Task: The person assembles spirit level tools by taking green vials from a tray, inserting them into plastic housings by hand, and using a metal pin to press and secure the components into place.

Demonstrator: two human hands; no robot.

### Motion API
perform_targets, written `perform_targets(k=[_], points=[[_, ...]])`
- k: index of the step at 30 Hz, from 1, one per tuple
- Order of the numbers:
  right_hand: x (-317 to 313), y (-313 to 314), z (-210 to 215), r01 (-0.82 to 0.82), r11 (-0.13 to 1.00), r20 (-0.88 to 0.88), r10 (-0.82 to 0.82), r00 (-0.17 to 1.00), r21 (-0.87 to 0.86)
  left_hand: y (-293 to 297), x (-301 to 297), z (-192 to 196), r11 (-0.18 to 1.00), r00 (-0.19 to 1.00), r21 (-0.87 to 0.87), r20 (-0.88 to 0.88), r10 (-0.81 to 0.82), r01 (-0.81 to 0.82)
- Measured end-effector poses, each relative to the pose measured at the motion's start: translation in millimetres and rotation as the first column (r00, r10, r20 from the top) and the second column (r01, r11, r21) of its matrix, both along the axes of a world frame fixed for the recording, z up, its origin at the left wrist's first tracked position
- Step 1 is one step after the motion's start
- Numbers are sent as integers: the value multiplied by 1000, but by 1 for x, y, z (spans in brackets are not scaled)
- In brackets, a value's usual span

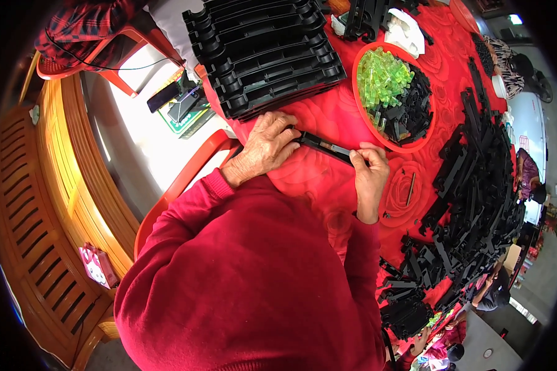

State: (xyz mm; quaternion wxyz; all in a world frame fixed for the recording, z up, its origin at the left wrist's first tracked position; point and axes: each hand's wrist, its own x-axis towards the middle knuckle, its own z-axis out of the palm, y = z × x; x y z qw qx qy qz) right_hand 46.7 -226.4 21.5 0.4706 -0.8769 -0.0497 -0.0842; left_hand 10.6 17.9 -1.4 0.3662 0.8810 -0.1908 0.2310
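Note:
A long, narrow black plastic strip lies slantwise between my hands, low over the red tablecloth. My left hand is closed on its left end, with the fingers bent over it. At the other end, my right hand pinches the strip between thumb and fingers. A small brownish patch shows midway along the strip; what it is I cannot make out. Just beyond my left hand stands a stack of black ribbed plastic frames. A thin brown stick lies to the right of my right hand.
An orange-red bowl holds translucent yellow-green pieces and small black parts. A large heap of black strips covers the table's right side. Crumpled white material lies behind the bowl. A wooden bench stands at left; other people are at lower right.

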Motion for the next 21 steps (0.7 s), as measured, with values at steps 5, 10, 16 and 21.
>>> perform_targets(k=[5,10,16,21], points=[[-3,15,0,-11,995,45,15,999,-96,-3,-1,-10,999,999,-21,-35,-25,24],[-1,17,-4,-56,994,42,61,997,-96,-6,-2,-12,999,1000,-44,-12,-20,20],[0,21,-6,-76,984,18,80,997,-160,-8,-8,-15,1000,1000,-15,-8,-5,5],[-5,25,-11,-35,956,78,60,995,-292,-8,-11,-16,999,999,39,23,-31,30]])
